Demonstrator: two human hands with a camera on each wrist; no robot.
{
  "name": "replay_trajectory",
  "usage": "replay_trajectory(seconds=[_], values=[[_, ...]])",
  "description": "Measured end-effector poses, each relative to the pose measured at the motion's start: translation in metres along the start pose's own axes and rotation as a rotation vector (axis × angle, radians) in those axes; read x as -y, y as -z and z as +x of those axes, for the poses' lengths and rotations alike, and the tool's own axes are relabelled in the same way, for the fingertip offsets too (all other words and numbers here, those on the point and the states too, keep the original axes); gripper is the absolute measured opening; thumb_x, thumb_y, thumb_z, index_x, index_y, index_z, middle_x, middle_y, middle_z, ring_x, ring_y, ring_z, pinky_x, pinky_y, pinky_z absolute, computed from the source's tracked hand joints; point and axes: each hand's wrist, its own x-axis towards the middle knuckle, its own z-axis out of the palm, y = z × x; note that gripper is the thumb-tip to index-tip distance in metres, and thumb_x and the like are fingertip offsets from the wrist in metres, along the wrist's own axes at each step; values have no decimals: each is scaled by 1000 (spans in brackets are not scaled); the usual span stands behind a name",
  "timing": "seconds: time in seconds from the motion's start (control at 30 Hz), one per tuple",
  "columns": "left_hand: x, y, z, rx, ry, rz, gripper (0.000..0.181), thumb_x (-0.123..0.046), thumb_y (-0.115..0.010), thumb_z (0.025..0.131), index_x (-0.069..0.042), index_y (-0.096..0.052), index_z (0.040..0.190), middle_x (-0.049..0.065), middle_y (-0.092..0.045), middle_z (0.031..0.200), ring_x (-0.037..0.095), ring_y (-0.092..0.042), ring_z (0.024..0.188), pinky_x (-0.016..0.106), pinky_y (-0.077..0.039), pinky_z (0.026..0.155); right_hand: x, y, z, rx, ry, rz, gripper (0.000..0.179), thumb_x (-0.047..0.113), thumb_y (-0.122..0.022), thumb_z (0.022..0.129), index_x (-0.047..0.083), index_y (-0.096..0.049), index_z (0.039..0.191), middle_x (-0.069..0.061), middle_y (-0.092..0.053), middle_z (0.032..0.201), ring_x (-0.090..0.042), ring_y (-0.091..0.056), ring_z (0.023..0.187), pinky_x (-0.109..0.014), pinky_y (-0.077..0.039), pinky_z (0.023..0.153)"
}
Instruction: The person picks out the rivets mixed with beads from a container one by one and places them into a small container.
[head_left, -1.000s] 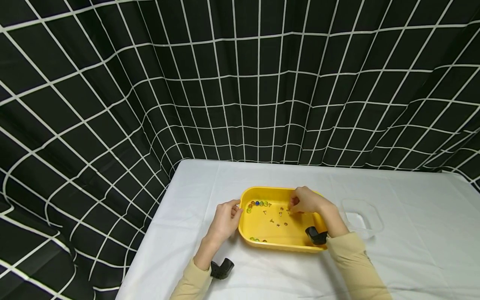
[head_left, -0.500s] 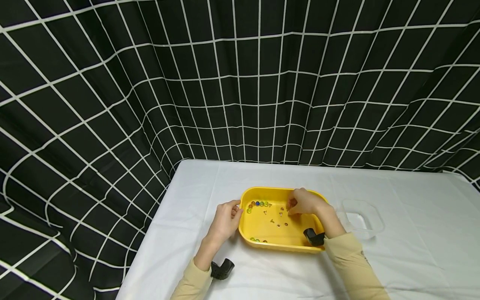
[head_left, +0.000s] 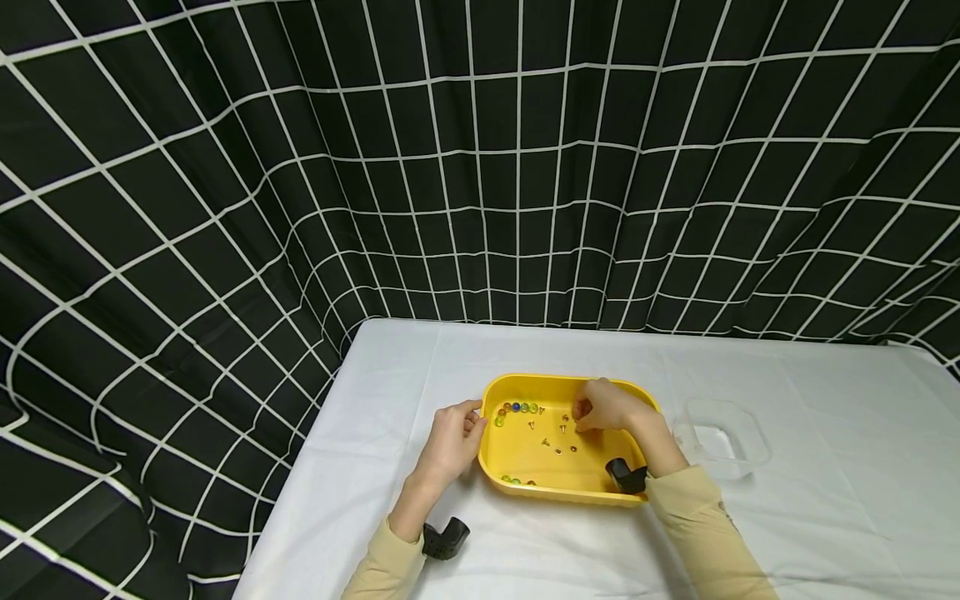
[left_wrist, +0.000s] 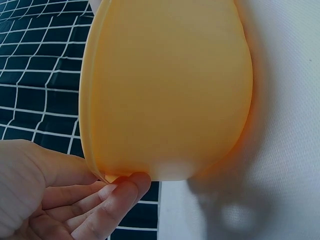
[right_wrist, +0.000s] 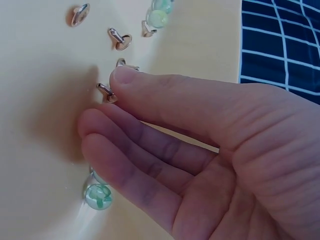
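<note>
My left hand [head_left: 450, 437] pinches the left rim of a yellow plastic tray [head_left: 607, 490]; the left wrist view shows thumb and fingers on its edge [left_wrist: 89, 100]. Inside the tray, my right hand [head_left: 611, 406] has its fingers curled low over the floor, thumb and forefinger tips close together. Small brass rivets with flat heads lie scattered there; one rivet [right_wrist: 103, 91] shows right beside the thumb tip. Another rivet [right_wrist: 120, 39] lies farther off. Whether a rivet sits between the fingertips is hidden.
Glass marbles line the tray's far left corner, among them a blue marble [head_left: 516, 407]. More marbles [head_left: 515, 481] lie along the near wall, and a green marble [right_wrist: 98, 196] shows below the right fingers. A clear plastic container [head_left: 723, 437] stands right on the white-covered table [head_left: 840, 467].
The right hand has shifted slightly left and down within the tray. A rivet that showed at its fingertips is now hidden by them. The left hand stays at the rim.
</note>
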Motion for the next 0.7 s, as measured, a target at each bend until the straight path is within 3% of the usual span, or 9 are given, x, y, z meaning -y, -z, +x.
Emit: replay_trajectory(seconds=[0.7], values=[[0,0,-1,3,6,-14,26,3,-60,86,14,-59,110,12,-61,80,14,-61,66,18,-51,58,0,-2,1,45,-15,22,17,-2,-70,73,2,-57,64,3,-46,56,-9,-43,51,-21,-35,50]])
